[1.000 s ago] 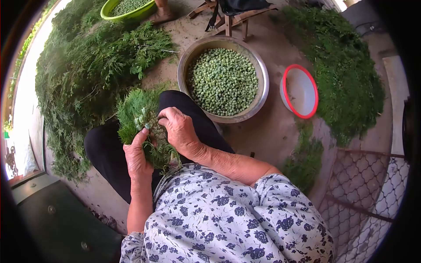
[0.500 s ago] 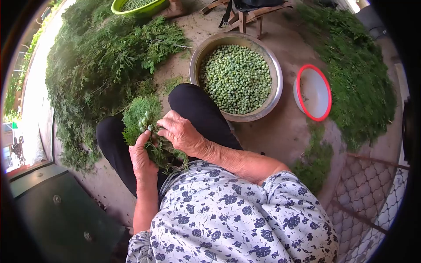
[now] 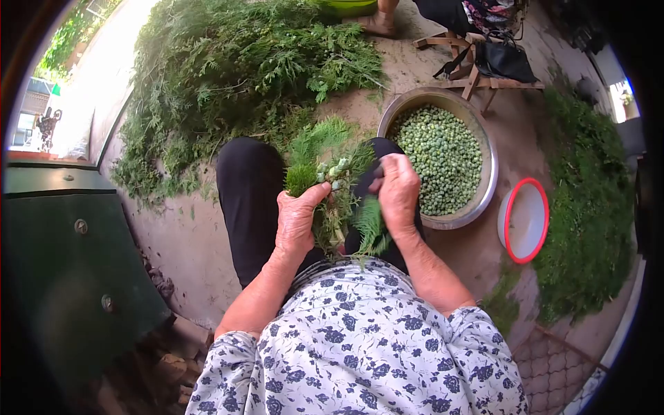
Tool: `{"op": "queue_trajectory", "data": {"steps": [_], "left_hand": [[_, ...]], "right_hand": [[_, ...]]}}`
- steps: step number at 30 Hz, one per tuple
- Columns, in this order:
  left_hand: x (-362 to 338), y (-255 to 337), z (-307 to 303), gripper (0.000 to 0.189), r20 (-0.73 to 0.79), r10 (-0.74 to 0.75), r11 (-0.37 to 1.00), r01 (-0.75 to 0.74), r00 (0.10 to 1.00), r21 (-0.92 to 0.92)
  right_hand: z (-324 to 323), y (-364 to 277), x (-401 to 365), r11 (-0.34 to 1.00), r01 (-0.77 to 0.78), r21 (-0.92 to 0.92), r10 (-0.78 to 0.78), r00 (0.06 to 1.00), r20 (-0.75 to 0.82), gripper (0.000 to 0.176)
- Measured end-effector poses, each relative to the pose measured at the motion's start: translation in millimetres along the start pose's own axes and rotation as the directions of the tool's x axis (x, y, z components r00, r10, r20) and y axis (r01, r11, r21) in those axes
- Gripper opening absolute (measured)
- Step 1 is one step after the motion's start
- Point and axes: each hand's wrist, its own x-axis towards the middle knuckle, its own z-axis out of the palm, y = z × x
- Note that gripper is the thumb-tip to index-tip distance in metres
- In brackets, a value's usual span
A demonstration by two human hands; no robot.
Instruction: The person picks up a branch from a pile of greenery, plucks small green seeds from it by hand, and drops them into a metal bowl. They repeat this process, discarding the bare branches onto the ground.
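Observation:
My left hand (image 3: 297,218) is closed round a leafy green sprig (image 3: 325,149) held over my lap, with its thumb beside a few pale green cones (image 3: 333,171). Just right of the sprig, my right hand (image 3: 399,190) is raised with its fingers curled and blurred; whether anything is in them cannot be made out. Beyond my right knee stands a wide metal basin (image 3: 492,155) filled with small green cones (image 3: 439,155).
A big heap of cut branches (image 3: 221,76) lies ahead on the left, another (image 3: 581,221) at the right. A red-rimmed white bowl (image 3: 524,221), a wooden stool (image 3: 477,79) with a black bag (image 3: 505,61), a dark green box (image 3: 76,270) and another person's foot (image 3: 377,26) are around.
The view has swung left, so the scene sits further right. My right hand has moved away from the cones on the sprig, while my left hand still holds it.

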Motion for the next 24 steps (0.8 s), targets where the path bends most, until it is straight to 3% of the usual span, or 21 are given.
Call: {"op": "queue_trajectory", "data": {"steps": [2, 4, 5, 6, 7, 10, 11, 12, 14, 16, 19, 24], "left_hand": [[2, 1, -10, 0.012, -0.01, -0.005, 1.0, 0.005, 1.0, 0.0], [-1, 5, -13, 0.014, -0.028, -0.022, 0.999, 0.021, 0.999, -0.03], [0, 4, -15, 0.014, -0.039, -0.02, 0.999, 0.018, 0.999, -0.041], [1, 3, -17, 0.016, -0.044, -0.006, 0.998, 0.003, 0.999, -0.057], [3, 1, -18, 0.017, -0.048, 0.005, 0.997, -0.009, 0.999, -0.073], [6, 1, -20, 0.017, -0.018, -0.021, 0.998, 0.02, 1.0, -0.061], [5, 1, -21, 0.017, 0.004, -0.04, 0.999, 0.04, 0.999, -0.035], [4, 2, -21, 0.017, 0.002, -0.039, 0.999, 0.039, 0.999, -0.038], [4, 3, -19, 0.019, 0.013, -0.054, 0.996, 0.055, 0.998, -0.067], [4, 1, -22, 0.02, 0.024, -0.032, 0.998, 0.034, 0.999, -0.061], [3, -3, -23, 0.018, 0.042, 0.008, 0.999, -0.007, 0.999, -0.035], [6, -11, -29, 0.017, 0.065, 0.002, 1.0, -0.004, 0.998, 0.026]], "right_hand": [[-21, 5, 26, 0.991, 0.071, 0.111, -0.05, 0.982, -0.185, 0.013], [-46, 12, 45, 0.969, 0.221, 0.108, -0.187, 0.949, -0.255, 0.012], [-66, 32, 61, 0.949, 0.28, -0.146, -0.31, 0.915, -0.259, 0.022], [-74, 14, 58, 0.847, 0.262, -0.463, -0.416, 0.869, -0.269, 0.031], [-85, 23, 66, 0.633, 0.262, -0.729, -0.576, 0.788, -0.217, 0.034], [-82, 16, 65, 0.693, 0.301, -0.655, -0.561, 0.795, -0.229, 0.03], [-69, -1, 51, 0.855, 0.306, -0.419, -0.383, 0.917, -0.111, 0.027], [-51, -18, 35, 0.96, 0.226, -0.164, -0.219, 0.974, 0.061, 0.024], [-18, -34, 8, 0.972, 0.235, -0.016, -0.217, 0.92, 0.326, 0.022], [7, -35, -7, 0.897, 0.439, -0.043, -0.377, 0.814, 0.442, 0.028], [34, -17, -11, 0.808, 0.587, -0.053, -0.524, 0.756, 0.393, 0.026], [40, -1, -15, 0.844, 0.534, -0.044, -0.503, 0.818, 0.278, 0.016]]}}
